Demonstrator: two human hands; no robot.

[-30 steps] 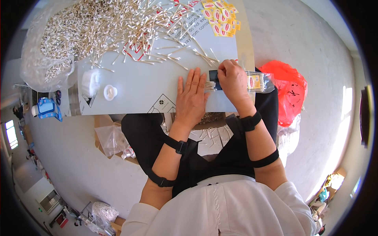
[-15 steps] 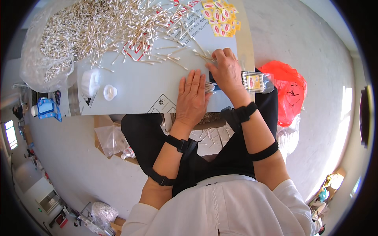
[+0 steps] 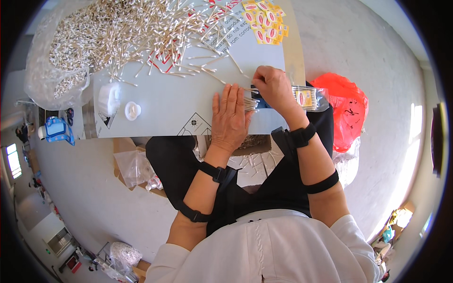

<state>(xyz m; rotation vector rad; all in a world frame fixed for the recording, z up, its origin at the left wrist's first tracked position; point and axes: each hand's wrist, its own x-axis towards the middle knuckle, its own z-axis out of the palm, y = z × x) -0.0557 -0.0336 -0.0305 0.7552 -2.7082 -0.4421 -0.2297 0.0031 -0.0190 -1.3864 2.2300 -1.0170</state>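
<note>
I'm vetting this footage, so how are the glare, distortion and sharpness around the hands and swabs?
Head view, centre: left hand and right hand clear, well lit; head view, sides: window at left blown out, sunlit patch at right glaring; head view, rim: lines curving, corners black; head view, upper left: piled swabs mostly too fine to separate.

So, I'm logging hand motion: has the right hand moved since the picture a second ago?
Yes, slightly: the right hand is a little farther left, judged against the fixed tan edge strip.
</note>
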